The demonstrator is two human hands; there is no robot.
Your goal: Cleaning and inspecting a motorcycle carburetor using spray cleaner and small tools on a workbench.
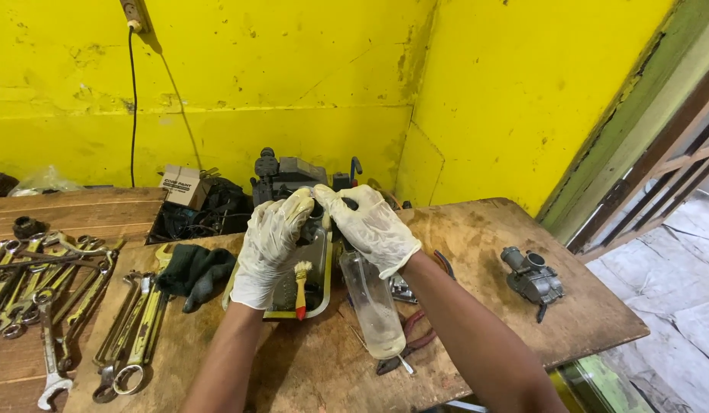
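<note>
Both gloved hands meet over the far end of a metal tray (pixel 321 268), at the middle of the tabletop (pixel 477 306). The left hand (pixel 269 245) and the right hand (pixel 370 226) are closed together around a small dark part (pixel 315 216). The gloves hide most of it, so its kind cannot be told. Each hand grips it; the fingertips touch at the top.

How far the work has come is hard to judge. The part is lifted just above the tray, and a paintbrush (pixel 301 287) with a red handle lies in the tray, its bristles pointing far. A clear plastic bottle (pixel 374 306) lies on its side just right of the tray, under the right wrist, with a little pale liquid in it. That suggests cleaning is under way, not finished. One carburettor (pixel 532 277) sits apart on the right, untouched.

Counting outward: one tray, one brush, one bottle, one carburettor. One pair of red-handled pliers (pixel 412 344) lies near the bottle. A dark green cloth (pixel 194 271) is bunched just left of the tray. Further left lie many spanners (pixel 56 298), more than ten, in loose rows; an exact count is not possible. Behind the hands stands a dark machine block (pixel 289 177), and left of it a small cardboard box (pixel 182 186) by a heap of black cables. A black cord (pixel 133 107) hangs down the yellow wall (pixel 293 69).
</note>
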